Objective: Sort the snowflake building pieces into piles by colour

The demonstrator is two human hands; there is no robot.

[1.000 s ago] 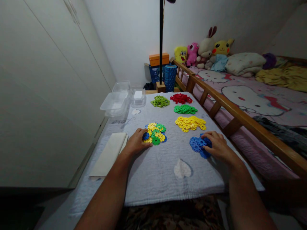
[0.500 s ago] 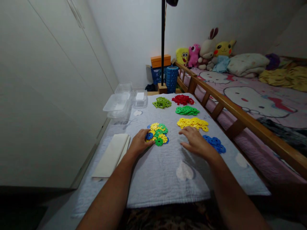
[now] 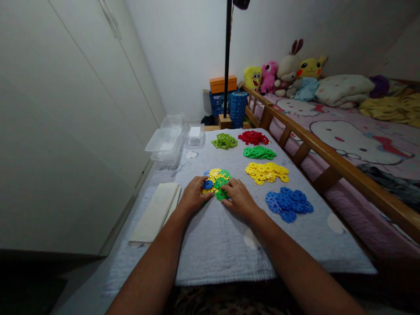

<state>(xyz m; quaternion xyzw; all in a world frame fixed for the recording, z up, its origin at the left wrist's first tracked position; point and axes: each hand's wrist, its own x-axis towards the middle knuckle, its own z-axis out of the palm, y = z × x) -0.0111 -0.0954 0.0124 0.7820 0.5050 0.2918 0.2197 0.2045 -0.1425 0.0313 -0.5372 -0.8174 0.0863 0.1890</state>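
A mixed pile of flat, notched plastic disc pieces [image 3: 215,174] in yellow, green and blue lies on the cloth between my hands. My left hand [image 3: 193,194] rests at the pile's left edge, thumb and fingers apart. From the right, my right hand [image 3: 240,197] touches the green pieces, its thumb and fingers also apart; its fingertips partly cover the pile. Single-colour heaps lie beyond and to the right: blue discs [image 3: 288,204], yellow discs [image 3: 267,172], green discs [image 3: 259,152], red pieces [image 3: 253,138] and light green pieces [image 3: 224,141].
Clear plastic containers [image 3: 164,142] and a smaller lidded box [image 3: 194,133] stand at the back left. A folded cream cloth [image 3: 154,214] lies left of my left arm. Along the right runs a wooden bed rail [image 3: 315,151]. A black pole [image 3: 227,65] rises behind the table.
My right hand has moved left, from beside the yellow and blue heaps to the mixed pile. My left hand stays at the pile. The view has shifted slightly.
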